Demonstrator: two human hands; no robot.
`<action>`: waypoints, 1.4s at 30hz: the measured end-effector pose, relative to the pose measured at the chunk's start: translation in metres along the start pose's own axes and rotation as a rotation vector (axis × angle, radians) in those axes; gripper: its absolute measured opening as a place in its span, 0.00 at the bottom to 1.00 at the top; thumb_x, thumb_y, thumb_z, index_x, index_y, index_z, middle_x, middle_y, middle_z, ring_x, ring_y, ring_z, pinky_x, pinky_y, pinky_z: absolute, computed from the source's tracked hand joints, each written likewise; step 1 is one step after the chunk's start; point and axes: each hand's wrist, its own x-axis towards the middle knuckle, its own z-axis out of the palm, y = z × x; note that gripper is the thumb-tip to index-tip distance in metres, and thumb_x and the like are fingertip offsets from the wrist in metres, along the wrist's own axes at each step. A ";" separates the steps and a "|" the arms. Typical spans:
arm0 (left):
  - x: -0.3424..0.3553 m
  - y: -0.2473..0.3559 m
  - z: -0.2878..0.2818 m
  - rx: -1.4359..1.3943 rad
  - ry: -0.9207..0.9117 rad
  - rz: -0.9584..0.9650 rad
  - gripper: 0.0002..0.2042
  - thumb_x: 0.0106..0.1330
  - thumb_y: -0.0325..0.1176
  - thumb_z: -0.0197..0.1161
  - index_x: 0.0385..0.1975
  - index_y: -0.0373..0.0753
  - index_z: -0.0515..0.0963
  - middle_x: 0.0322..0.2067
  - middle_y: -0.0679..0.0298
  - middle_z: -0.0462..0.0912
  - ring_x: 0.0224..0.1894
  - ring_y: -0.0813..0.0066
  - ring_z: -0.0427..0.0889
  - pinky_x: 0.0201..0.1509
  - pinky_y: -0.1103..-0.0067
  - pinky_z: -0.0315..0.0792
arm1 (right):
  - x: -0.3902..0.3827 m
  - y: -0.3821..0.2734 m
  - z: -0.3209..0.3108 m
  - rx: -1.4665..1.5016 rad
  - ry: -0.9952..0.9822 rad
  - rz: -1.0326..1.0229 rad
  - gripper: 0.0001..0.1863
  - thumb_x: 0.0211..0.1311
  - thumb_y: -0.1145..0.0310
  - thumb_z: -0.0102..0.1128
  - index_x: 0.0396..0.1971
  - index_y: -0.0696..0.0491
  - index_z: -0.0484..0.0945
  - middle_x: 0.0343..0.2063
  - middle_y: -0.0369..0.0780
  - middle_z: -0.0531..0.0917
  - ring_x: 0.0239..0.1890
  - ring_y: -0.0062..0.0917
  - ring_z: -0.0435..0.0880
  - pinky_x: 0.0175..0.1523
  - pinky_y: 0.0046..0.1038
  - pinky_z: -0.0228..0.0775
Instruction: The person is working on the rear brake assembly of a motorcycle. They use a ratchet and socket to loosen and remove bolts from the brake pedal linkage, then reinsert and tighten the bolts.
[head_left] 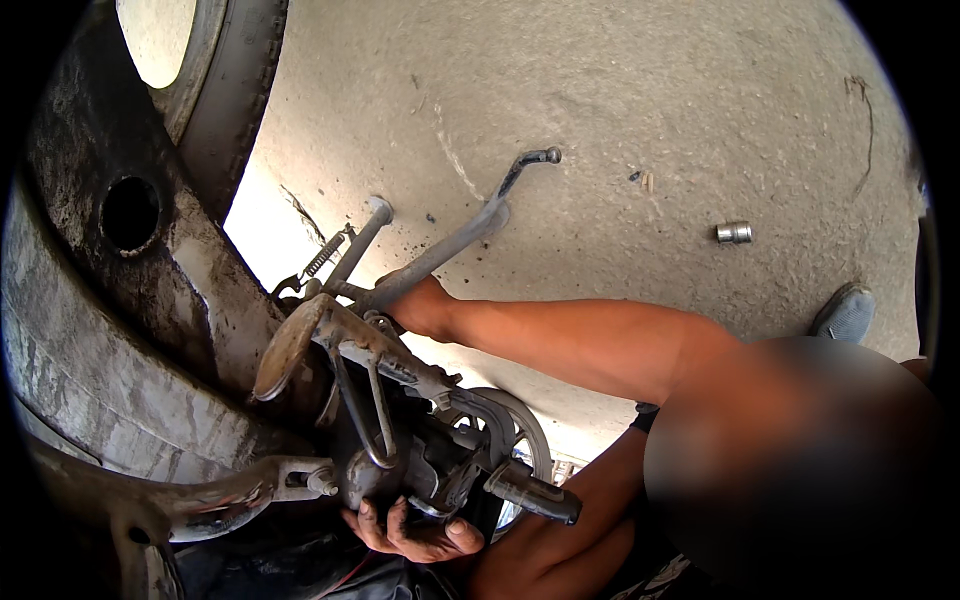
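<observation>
Beside a worn, dirty motorcycle, my right hand (424, 307) reaches in behind the grey tubular stand (442, 245). Its fingers are mostly hidden by the stand and the parts around the pivot. My left hand (418, 541) is curled against a dark rounded metal casing (362, 477) low in the view, fingers bent and darkened with grime. A coil spring (325, 257) stretches near the stand's pivot. Between the hands are a rusty oval plate (290, 347), a bent metal rod (362, 410) and a rubber footpeg (530, 496).
A tyre (232, 95) rises at the upper left, above a dirty metal arm with a round hole. The spoked or cast front wheel (538, 440) shows partly behind. On the concrete floor (640, 90) lie a shiny metal socket (734, 232) and small debris. A grey shoe (846, 311) is at right.
</observation>
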 end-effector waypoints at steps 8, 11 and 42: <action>0.000 -0.001 0.000 -0.011 0.009 0.007 0.27 0.53 0.54 0.51 0.38 0.32 0.76 0.50 0.41 0.69 0.60 0.43 0.62 0.63 0.41 0.49 | 0.004 0.008 0.003 0.075 0.011 -0.025 0.15 0.59 0.60 0.63 0.26 0.58 0.80 0.21 0.39 0.81 0.21 0.22 0.78 0.26 0.26 0.73; 0.001 -0.001 0.002 -0.021 0.009 0.018 0.27 0.53 0.54 0.51 0.37 0.32 0.76 0.50 0.41 0.70 0.60 0.44 0.63 0.63 0.41 0.50 | 0.006 0.011 0.005 -0.034 0.094 -0.018 0.16 0.59 0.58 0.63 0.25 0.58 0.81 0.20 0.38 0.81 0.20 0.22 0.77 0.26 0.26 0.71; 0.003 -0.008 -0.002 -0.027 -0.082 0.154 0.28 0.60 0.48 0.48 0.56 0.35 0.69 0.56 0.35 0.63 0.63 0.36 0.57 0.64 0.40 0.46 | 0.017 0.002 0.011 0.017 0.030 -0.040 0.14 0.57 0.66 0.64 0.26 0.63 0.75 0.22 0.43 0.81 0.22 0.24 0.80 0.24 0.27 0.74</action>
